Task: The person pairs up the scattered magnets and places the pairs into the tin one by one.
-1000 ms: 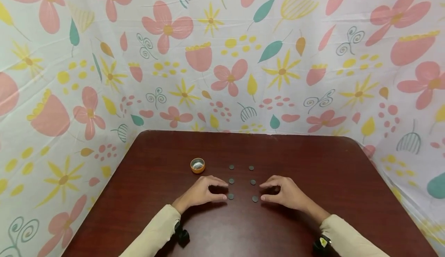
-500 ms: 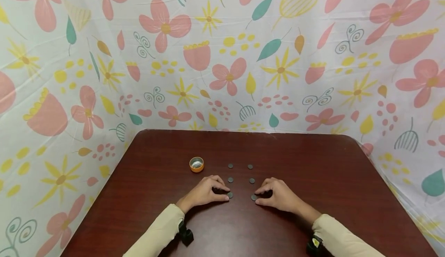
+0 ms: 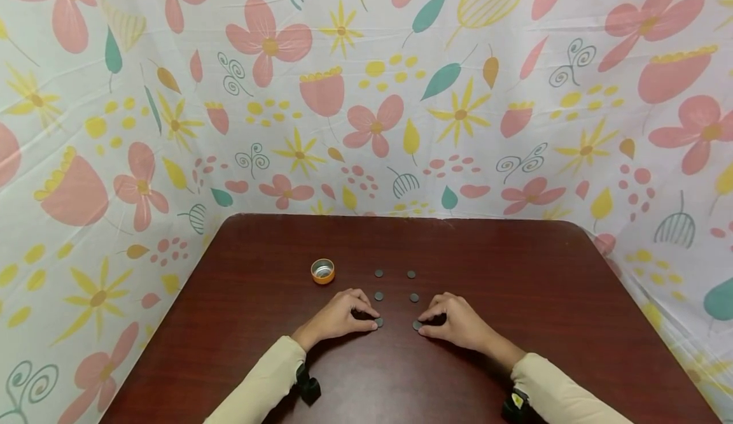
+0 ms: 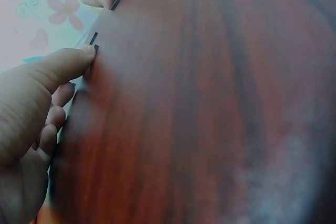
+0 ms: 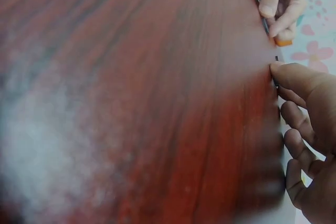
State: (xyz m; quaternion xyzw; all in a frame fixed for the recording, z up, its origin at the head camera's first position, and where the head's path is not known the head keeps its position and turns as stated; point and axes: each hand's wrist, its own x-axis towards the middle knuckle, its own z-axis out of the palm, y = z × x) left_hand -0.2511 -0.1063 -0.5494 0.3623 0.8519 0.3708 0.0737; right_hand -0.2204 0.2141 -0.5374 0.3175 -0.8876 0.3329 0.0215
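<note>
Several small, thin, dark grey discs lie in two columns on the brown table (image 3: 366,373). My left hand (image 3: 338,314) pinches the edge of the nearest left disc (image 3: 380,323) between thumb and index finger. Across from it, my right hand (image 3: 458,323) pinches the nearest right disc (image 3: 417,325) the same way. Both of these discs appear to be flat on the table. Farther back are the middle discs, left (image 3: 379,296) and right (image 3: 414,297), then the far discs, left (image 3: 379,273) and right (image 3: 411,274). In the left wrist view the thumb (image 4: 79,59) partly hides its disc.
An orange-rimmed round tin (image 3: 323,272) with a silvery inside stands behind and left of the left hand. A flowered cloth (image 3: 366,156) hangs along the back and sides of the table. Dark straps with black attachments sit at both wrists.
Both hands have moved inward to the nearest discs, the right one leftward, and their fingers have closed in on the disc edges. The discs lie about where they were.
</note>
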